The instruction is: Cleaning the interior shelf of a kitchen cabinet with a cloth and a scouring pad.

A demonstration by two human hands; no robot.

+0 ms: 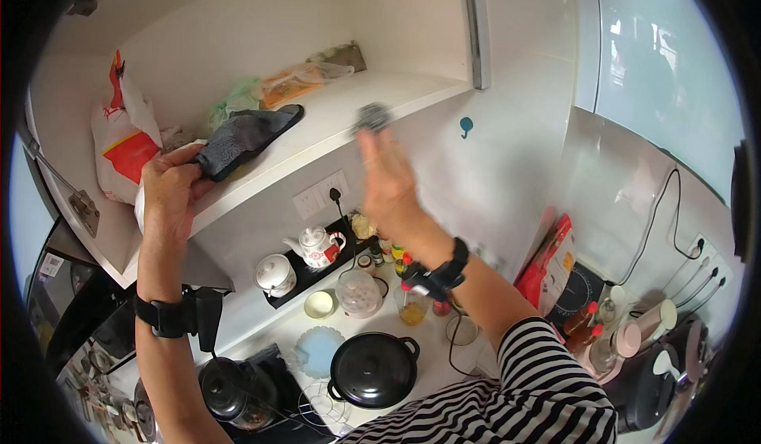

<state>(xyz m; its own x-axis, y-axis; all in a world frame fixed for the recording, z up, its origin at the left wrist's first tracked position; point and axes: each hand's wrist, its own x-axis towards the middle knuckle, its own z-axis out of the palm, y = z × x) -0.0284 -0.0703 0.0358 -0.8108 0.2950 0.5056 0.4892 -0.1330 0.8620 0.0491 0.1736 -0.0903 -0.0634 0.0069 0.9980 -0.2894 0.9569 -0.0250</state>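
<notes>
My left hand (pixel 172 188) grips one end of a dark grey cleaning cloth (pixel 241 141) with a black edge. The cloth lies over the front part of a white cupboard shelf (pixel 380 96). Near the shelf's front edge, my right hand (pixel 389 185) pinches a small grey scrubber (pixel 373 118) in its fingertips. Motion blurs the scrubber, and its material cannot be told for sure. Just behind my left hand stands a white and red plastic bag (pixel 128 152). Farther in lie a green plastic bag (pixel 235 100) and an orange packet (pixel 291 84) in clear plastic.
Below, the counter holds a black lidded pot (pixel 373 369), a glass-lidded pot (pixel 229 390) on the stove and a pale blue mat (pixel 320 352). A teapot (pixel 315 246) and lidded jar (pixel 275 274) stand on a narrow black ledge. A plugged cord (pixel 342 218) hangs from the wall.
</notes>
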